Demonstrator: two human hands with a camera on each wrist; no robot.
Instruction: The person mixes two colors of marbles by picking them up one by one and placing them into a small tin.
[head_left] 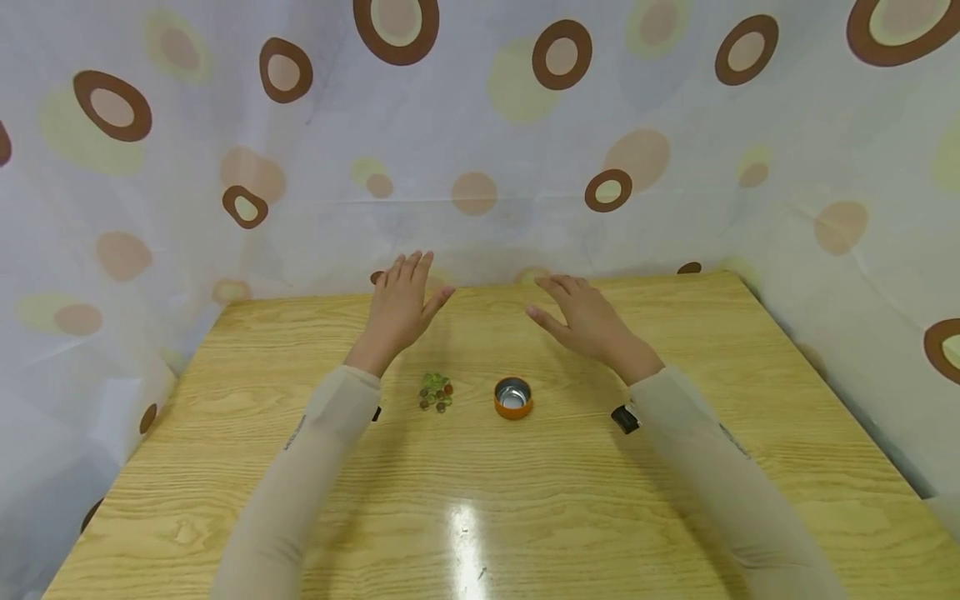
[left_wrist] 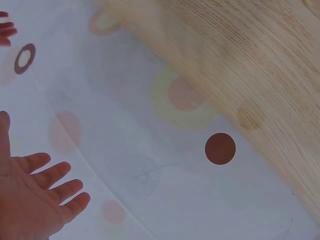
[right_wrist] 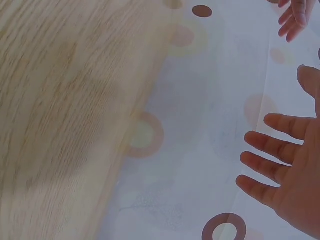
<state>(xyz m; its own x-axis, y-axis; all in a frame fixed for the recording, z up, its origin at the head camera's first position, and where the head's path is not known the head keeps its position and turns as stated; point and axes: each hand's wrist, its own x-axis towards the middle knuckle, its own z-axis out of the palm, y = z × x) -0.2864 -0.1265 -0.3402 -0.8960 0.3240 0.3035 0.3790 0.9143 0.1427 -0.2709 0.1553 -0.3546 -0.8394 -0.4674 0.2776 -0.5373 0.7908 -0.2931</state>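
My left hand point(head_left: 400, 307) is held above the far part of the table, fingers straight and thumb spread, holding nothing. Across from it my right hand point(head_left: 588, 321) hovers with its fingers extended and nothing in its grasp. Between the forearms lies a small cluster of round, marble-like pieces point(head_left: 436, 392), mostly green and brown with a reddish one; their exact kind is too small to tell. To their right stands a small round bowl point(head_left: 513, 398), orange outside and shiny metallic inside. The wrist views show the left palm point(left_wrist: 35, 200) and right palm point(right_wrist: 300, 175) with fingers spread, touching nothing.
The wood-grain table point(head_left: 480, 475) ends at a far edge in front of a white curtain point(head_left: 465, 108) with brown, pink and yellow dots, which also hangs at both sides. A small black object point(head_left: 626, 419) shows by the right wrist.
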